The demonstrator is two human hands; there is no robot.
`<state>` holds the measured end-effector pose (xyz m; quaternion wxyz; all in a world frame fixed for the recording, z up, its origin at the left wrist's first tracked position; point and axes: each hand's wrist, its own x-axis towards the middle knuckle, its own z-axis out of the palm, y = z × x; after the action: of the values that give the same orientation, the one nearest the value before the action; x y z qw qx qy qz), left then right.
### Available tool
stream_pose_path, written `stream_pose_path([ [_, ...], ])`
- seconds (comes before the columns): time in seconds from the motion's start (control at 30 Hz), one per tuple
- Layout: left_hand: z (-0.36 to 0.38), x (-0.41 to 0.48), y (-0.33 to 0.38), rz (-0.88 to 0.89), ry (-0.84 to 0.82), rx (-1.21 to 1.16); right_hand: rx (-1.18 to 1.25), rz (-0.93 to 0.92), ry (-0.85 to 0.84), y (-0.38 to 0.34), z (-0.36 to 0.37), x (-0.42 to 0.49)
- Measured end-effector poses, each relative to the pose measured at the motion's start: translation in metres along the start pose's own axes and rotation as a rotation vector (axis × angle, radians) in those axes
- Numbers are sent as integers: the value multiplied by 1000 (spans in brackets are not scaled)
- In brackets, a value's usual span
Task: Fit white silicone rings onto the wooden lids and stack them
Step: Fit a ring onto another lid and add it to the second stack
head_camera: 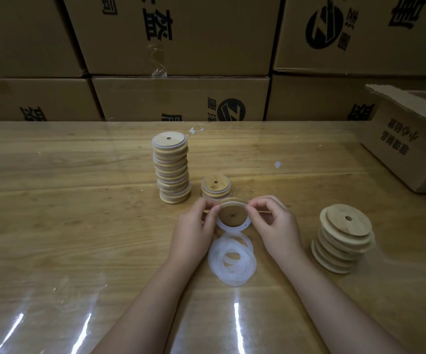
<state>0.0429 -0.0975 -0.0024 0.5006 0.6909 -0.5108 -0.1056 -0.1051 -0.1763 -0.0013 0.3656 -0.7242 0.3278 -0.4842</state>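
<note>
Both hands meet over the middle of the glossy wooden table (79, 226): the left hand (194, 226) and right hand (273, 226) each pinch the edge of a round wooden lid (232, 213) with a white silicone ring (232, 227) half around it. Loose white rings (232, 261) lie just below. A tall ringed stack (171, 169) and a short one (216, 189) stand behind; bare lids (343, 241) are piled on the right, cardboard boxes (181, 34) beyond.

Wooden lid (233, 213) tilted, white ring (222, 225) partly fitted; loose rings (232, 259) below; ringed stack (171, 169) behind.
</note>
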Motion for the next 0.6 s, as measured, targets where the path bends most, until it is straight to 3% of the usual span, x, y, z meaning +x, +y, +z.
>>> stream_pose_path([
  [0.33, 1, 0, 2, 193, 7, -32, -9, -65, -32, -3, 0, -2],
  [0.6, -3, 4, 2, 58, -28, -235, -4, -25, -42, -2, -1, -1],
])
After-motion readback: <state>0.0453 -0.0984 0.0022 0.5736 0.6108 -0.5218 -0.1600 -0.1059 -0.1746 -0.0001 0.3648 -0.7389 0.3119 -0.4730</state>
